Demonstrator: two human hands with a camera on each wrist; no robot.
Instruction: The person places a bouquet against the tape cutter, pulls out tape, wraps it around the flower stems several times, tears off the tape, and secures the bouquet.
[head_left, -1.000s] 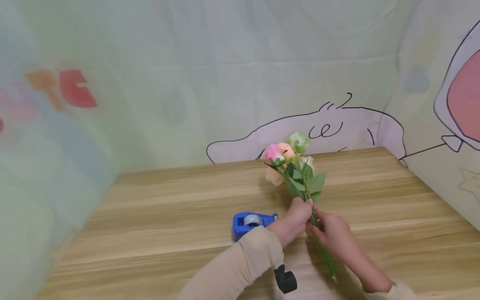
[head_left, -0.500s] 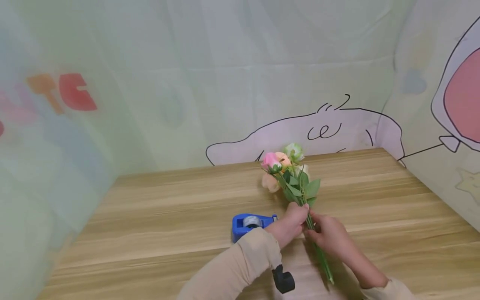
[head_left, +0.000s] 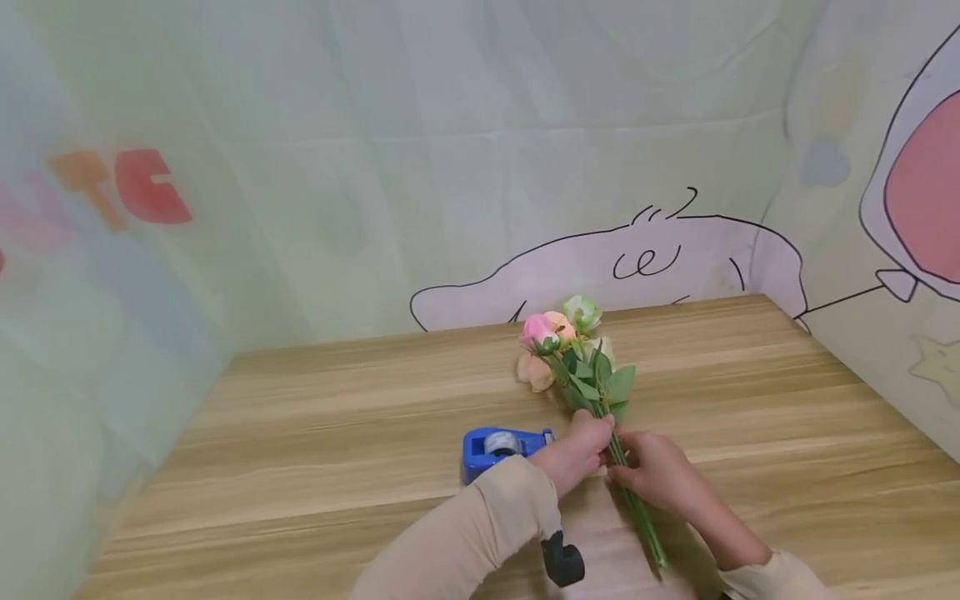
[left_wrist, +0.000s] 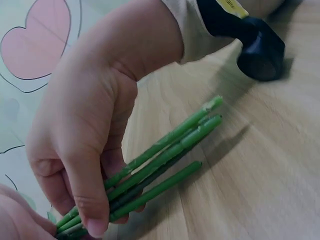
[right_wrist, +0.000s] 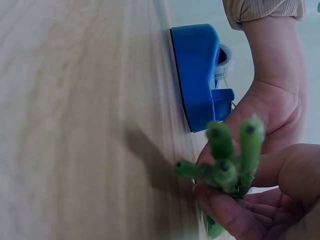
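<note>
A bunch of artificial flowers, with pink, peach and pale blooms, leans slightly left over the table. My left hand grips the stems just under the green leaves. Right below it, my right hand pinches the same stems between thumb and fingers. Several green stem ends stick out past the right hand in the left wrist view, one splayed apart from the others. The right wrist view shows the cut tips end-on, over the right fingers. Part of the left fingers is hidden behind the stems.
A blue tape dispenser with a clear roll stands on the wooden table, close left of the left wrist. A black wrist camera hangs from the left sleeve. Printed cloth walls edge the table at back and sides.
Both hands have come down slightly and toward me with the bunch, so the blooms sit lower and a little further left. The tape dispenser has stayed in place.
</note>
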